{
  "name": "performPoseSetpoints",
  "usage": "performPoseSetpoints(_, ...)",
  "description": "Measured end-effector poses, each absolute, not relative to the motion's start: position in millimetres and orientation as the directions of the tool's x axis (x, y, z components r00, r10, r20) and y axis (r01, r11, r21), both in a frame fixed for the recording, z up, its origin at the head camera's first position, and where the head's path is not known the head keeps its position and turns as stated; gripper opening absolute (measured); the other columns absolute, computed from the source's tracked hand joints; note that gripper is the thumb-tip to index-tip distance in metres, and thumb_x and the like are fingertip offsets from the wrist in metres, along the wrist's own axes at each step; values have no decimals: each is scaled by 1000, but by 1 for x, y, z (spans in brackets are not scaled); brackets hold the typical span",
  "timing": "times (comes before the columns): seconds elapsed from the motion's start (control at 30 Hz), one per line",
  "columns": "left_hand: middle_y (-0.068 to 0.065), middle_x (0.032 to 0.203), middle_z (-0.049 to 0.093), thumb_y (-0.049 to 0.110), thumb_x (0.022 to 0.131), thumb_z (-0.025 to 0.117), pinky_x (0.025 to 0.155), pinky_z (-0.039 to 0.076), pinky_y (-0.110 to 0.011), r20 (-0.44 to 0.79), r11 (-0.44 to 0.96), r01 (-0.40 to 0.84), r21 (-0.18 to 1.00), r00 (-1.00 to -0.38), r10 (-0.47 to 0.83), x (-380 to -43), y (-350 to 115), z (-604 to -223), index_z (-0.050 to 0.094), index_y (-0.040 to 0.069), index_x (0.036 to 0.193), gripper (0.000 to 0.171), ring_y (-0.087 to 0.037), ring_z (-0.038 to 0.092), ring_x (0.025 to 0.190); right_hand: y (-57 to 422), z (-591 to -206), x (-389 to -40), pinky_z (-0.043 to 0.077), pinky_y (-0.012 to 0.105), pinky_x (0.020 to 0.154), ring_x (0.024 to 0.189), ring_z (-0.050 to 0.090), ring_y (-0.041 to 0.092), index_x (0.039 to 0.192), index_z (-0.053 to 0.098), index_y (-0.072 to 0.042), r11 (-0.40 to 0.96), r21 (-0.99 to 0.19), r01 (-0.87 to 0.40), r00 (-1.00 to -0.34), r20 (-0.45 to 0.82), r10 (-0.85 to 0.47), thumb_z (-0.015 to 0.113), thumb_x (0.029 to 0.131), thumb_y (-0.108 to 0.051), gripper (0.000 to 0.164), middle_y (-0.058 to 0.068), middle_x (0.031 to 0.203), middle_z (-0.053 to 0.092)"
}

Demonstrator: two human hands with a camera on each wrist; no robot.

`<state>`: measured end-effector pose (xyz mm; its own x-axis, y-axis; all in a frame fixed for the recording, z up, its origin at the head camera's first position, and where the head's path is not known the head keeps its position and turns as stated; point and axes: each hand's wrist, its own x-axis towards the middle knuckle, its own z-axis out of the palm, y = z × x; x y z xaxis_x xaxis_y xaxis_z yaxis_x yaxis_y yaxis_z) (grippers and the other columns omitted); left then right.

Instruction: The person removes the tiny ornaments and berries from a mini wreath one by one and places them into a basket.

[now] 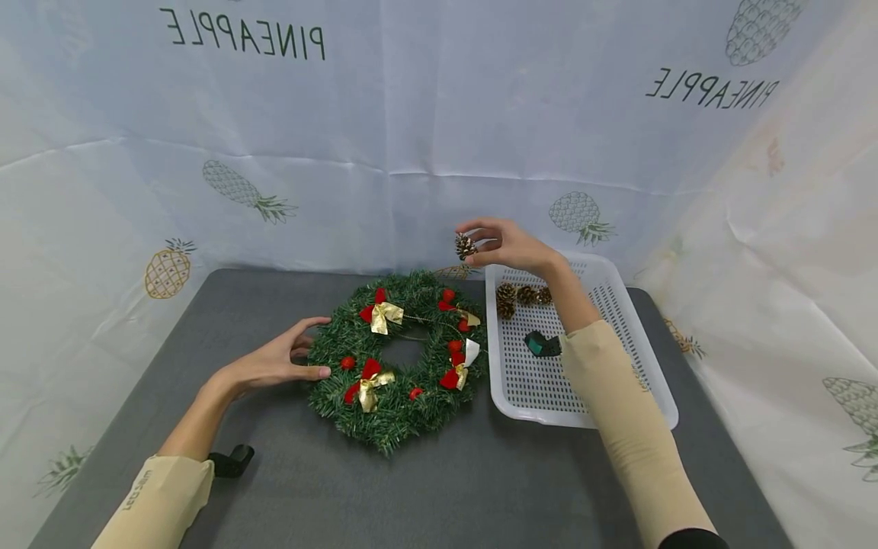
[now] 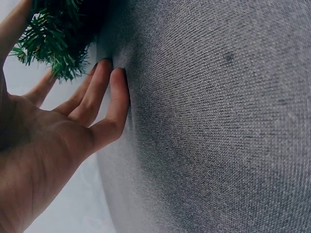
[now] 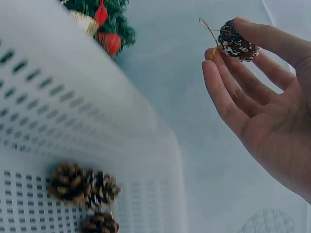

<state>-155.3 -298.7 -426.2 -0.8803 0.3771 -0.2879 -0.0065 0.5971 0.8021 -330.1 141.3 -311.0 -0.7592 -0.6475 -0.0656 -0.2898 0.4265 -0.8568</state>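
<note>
A green wreath with red and gold bows and red balls lies on the table. My left hand is at its left edge, thumb and fingers spread beside the greenery. In the left wrist view, the fingers are loosely extended by the grey cloth, with needle tips overlapping them. My right hand is raised above the back of a white basket and pinches a small white-tipped pine cone between thumb and fingers. A thin gold wire loop sticks out from this cone.
Several pine cones lie at the back left inside the basket. A dark strap with a green patch overlaps the basket by the right sleeve. Grey cloth covers the table; a pineapple-print curtain hangs behind.
</note>
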Motion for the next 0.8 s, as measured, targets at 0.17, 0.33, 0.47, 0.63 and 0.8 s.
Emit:
performPoseSetpoints(0.17, -40, 173, 23, 39, 100, 80, 110, 50, -75, -286, 594, -5, 804, -880, 379, -155, -298, -426, 15, 23, 175, 100, -66, 32, 156, 161, -315, -332, 56, 58, 114, 137, 64, 36, 161, 49, -8, 441, -855, -271, -777, -76, -625, 76, 102, -11, 65, 16, 158, 58)
performPoseSetpoints(0.33, -41, 172, 22, 39, 100, 80, 109, 50, -75, -277, 588, 6, 809, -878, 391, -155, -297, -425, 14, 22, 175, 101, -67, 32, 155, 177, -320, -333, 57, 59, 113, 134, 65, 36, 162, 48, -7, 438, -866, -242, -792, -85, -604, 76, 102, -9, 66, 17, 159, 56)
performPoseSetpoints(0.47, -41, 172, 23, 38, 100, 80, 109, 50, -75, -277, 586, 6, 810, -877, 392, -155, -297, -425, 14, 22, 175, 101, -67, 32, 155, 188, -325, -333, 56, 59, 115, 136, 63, 36, 162, 48, -5, 451, -861, -235, -800, -92, -592, 75, 102, -9, 66, 19, 158, 57)
performPoseSetpoints(0.63, -40, 172, 22, 39, 100, 79, 109, 50, -75, -287, 594, -2, 805, -877, 386, -155, -297, -424, 13, 21, 175, 101, -66, 31, 155, 201, -331, -332, 53, 63, 115, 137, 62, 37, 160, 50, -7, 485, -844, -228, -813, -109, -572, 74, 103, -10, 62, 19, 155, 59)
performPoseSetpoints(0.8, -40, 173, 21, 40, 101, 79, 110, 49, -75, -290, 598, -6, 802, -878, 381, -155, -297, -425, 13, 22, 175, 101, -66, 31, 156, 214, -336, -330, 53, 59, 116, 143, 58, 39, 158, 53, -8, 526, -817, -234, -815, -130, -565, 75, 103, -14, 59, 21, 155, 60)
